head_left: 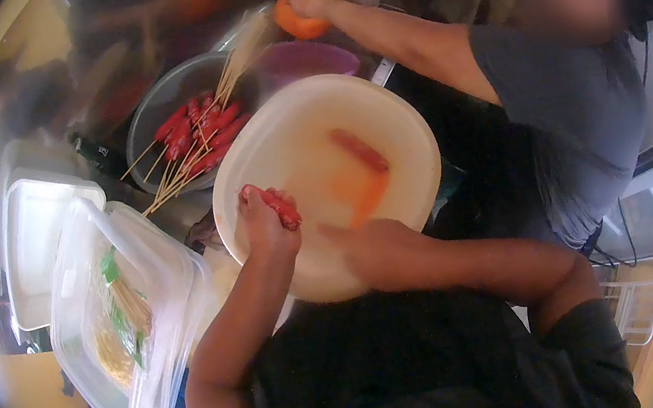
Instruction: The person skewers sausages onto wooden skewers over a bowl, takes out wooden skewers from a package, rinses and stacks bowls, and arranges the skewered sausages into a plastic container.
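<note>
My left hand (268, 222) is closed around a red sausage-like piece (284, 208) over the left side of a large cream basin (417, 134). My right hand (378, 245) hovers over the basin's lower part, blurred by motion, so whether it holds anything is unclear. A faint orange shape (370, 198) shows just above it. Farther up in the basin lies another reddish piece (359, 150), slanting down to the right. Beyond the left rim, a grey bowl (135, 139) holds several red pieces (181, 134), with thin wooden sticks (166, 181) among them.
Clear plastic containers (81, 355) stand at the left, one with bagged sticks (131, 307). A purple bowl (310, 58) sits behind the basin. At the right, a co-worker (569, 86) reaches across with a hand on an orange object (299, 22).
</note>
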Available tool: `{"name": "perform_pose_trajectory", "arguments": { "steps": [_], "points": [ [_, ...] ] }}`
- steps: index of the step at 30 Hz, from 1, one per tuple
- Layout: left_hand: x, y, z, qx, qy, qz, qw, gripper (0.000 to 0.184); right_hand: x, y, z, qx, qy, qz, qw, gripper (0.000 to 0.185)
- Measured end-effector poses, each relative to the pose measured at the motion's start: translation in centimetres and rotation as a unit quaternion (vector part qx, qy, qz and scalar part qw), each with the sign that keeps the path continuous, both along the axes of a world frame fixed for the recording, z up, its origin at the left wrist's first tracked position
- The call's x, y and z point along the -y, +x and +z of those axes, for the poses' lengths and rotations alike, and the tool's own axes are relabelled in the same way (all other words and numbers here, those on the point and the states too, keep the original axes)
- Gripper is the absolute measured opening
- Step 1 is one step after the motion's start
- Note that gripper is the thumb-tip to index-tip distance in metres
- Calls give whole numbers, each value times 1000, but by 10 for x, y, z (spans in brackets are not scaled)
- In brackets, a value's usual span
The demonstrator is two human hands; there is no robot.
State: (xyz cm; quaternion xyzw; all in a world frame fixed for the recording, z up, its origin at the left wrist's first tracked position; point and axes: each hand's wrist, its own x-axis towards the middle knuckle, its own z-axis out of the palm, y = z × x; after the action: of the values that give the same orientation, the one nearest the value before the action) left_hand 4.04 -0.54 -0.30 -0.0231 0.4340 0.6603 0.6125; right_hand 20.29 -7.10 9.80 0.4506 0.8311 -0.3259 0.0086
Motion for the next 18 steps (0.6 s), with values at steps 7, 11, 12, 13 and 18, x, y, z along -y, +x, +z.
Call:
{"name": "perform_pose_trajectory", "arguments": {
  "steps": [7, 11, 12, 13, 18],
  "points": [
    [1, -1, 7, 32, 10, 34, 999, 16, -10, 18, 14, -189, -320, -145, 917, 45],
    [8, -3, 18, 112, 23, -17, 993, 26, 4, 43, 7, -204, -281, -118, 930, 44],
    [8, -4, 18, 111, 23, -17, 993, 26, 5, 47, 5, -209, -252, -118, 938, 44],
    [8, -4, 18, 124, 46, -17, 991, 24, 7, 51, 3, -212, -222, -119, 944, 44],
    [5, -10, 14, 106, 77, -23, 991, 28, 6, 67, -20, -202, -104, -64, 972, 41]
  ]
}}
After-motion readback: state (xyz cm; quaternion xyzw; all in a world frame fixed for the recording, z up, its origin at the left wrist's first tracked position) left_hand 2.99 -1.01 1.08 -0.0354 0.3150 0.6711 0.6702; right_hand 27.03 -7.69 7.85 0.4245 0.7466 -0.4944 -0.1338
